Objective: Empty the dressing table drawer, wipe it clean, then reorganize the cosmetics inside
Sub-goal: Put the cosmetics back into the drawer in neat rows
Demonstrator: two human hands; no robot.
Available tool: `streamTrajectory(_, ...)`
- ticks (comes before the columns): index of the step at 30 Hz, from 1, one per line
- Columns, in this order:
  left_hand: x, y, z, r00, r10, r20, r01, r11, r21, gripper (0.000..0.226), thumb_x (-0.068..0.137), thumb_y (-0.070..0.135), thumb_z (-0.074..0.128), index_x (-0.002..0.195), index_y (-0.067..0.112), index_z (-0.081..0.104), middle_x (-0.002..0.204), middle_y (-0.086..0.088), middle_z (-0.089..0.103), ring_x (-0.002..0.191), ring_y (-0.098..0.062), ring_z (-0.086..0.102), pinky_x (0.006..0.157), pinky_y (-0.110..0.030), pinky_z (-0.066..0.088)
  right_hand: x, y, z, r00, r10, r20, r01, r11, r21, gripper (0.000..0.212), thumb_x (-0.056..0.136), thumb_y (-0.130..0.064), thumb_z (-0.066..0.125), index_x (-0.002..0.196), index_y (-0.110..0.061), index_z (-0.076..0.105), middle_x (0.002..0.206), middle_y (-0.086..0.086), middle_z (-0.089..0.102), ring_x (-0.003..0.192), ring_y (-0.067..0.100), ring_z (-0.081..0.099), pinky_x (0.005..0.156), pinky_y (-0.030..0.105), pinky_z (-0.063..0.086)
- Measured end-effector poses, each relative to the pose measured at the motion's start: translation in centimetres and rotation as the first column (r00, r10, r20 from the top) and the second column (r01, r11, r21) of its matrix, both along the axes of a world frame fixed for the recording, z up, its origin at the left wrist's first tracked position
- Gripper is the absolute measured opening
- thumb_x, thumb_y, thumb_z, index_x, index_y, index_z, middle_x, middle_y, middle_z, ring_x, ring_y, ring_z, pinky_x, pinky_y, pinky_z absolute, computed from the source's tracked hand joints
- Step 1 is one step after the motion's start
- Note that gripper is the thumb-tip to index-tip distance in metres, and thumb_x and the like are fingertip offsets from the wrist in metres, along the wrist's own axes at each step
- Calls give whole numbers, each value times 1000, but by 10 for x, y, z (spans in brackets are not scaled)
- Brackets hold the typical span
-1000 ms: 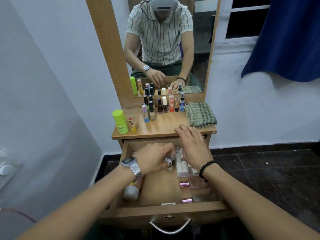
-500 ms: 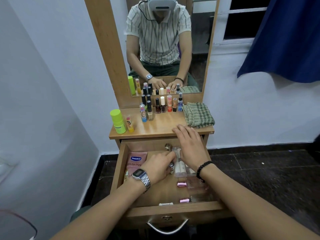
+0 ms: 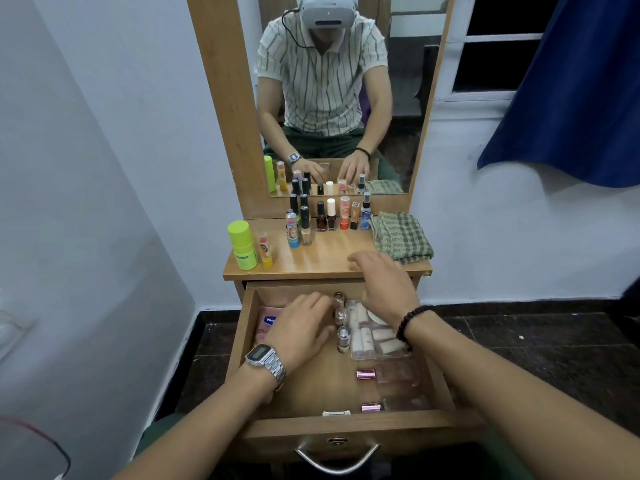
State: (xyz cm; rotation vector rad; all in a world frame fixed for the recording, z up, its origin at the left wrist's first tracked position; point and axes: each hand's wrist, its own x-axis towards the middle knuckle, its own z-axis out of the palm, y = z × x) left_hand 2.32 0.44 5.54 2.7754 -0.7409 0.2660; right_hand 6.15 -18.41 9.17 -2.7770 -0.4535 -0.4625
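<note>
Since the earlier frame, left hand [image 3: 304, 329] moved up-left in the drawer [image 3: 242, 344], now over the pink sachet [image 3: 268, 322], fingers loosely bent with tips touching a small clear bottle [image 3: 340, 308]; cannot tell if it grips it. Right hand [image 3: 384, 287] sits at the drawer's back right, partly above the counter [image 3: 325, 261] edge, fingers spread and relaxed, holding nothing visible. Second small bottle [image 3: 343, 339] lies just in front of the first. Pale tubes [image 3: 363, 336] lie right of the bottles, two pink-capped items [image 3: 366, 374] nearer the drawer front. On the counter: green bottle [image 3: 242, 244], row of polishes [image 3: 332, 214], folded checked cloth [image 3: 401, 237] at right.
</note>
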Motion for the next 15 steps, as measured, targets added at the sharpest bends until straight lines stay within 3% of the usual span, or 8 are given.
streamTrajectory(5,-3,20,-5,995,99,-4,-99,992,-81,36,87,28,55,123,26,50,120,8,54,108,-15,52,88,-31,42,36,0,38,1000,-20,20,19,999,48,45,85,-6,53,127,-22,53,126,-3,60,114,20,55,89,39,51)
streamTrajectory(10,-2,28,-8,985,169,-21,-170,974,-147,31,86,23,55,117,26,52,114,8,55,103,-17,54,86,-37,46,66,17,72,998,-7,60,1,995,99,28,87,-12,55,113,-22,61,99,-2,65,92,20,60,75,38,52)
streamTrajectory(15,-1,29,-10,980,195,-30,-197,965,-173,29,86,21,54,115,27,52,111,10,54,101,-13,52,87,-35,45,81,56,89,991,125,52,-126,992,16,34,90,-15,55,124,-22,59,112,0,65,99,18,61,81,35,52)
